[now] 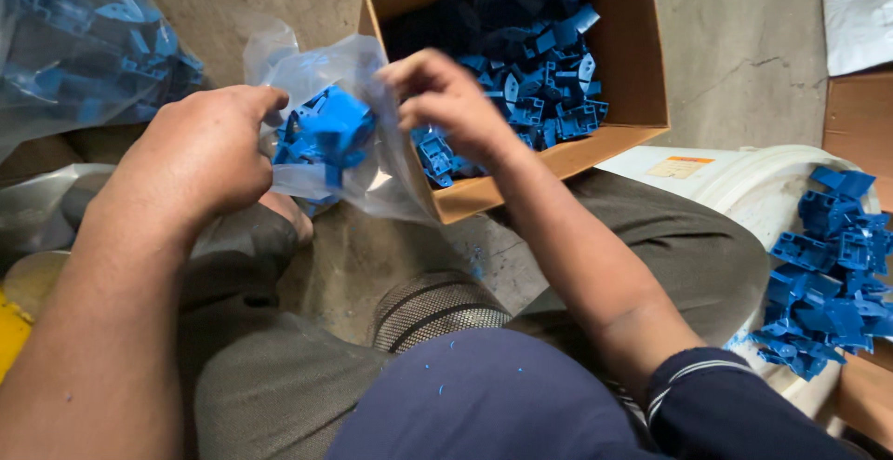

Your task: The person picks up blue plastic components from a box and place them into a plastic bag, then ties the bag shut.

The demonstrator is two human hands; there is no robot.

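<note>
While the left hand (200,158) is closed around one side of a small clear plastic bag (344,144), the right hand (446,106) pinches the bag's upper edge on the opposite side, fingers curled tight. Between the two hands the bag hangs, with a clump of blue plastic parts (326,134) inside it, just beside the left knuckles. Directly behind the bag stands an open cardboard box (623,60) full of the same blue parts; the right hand overlaps its near corner. Left of the bag lies a larger clear sack (74,41) of blue parts. Far right of the bag, a white bucket (744,190) carries a loose heap of blue pieces (828,274).
</note>
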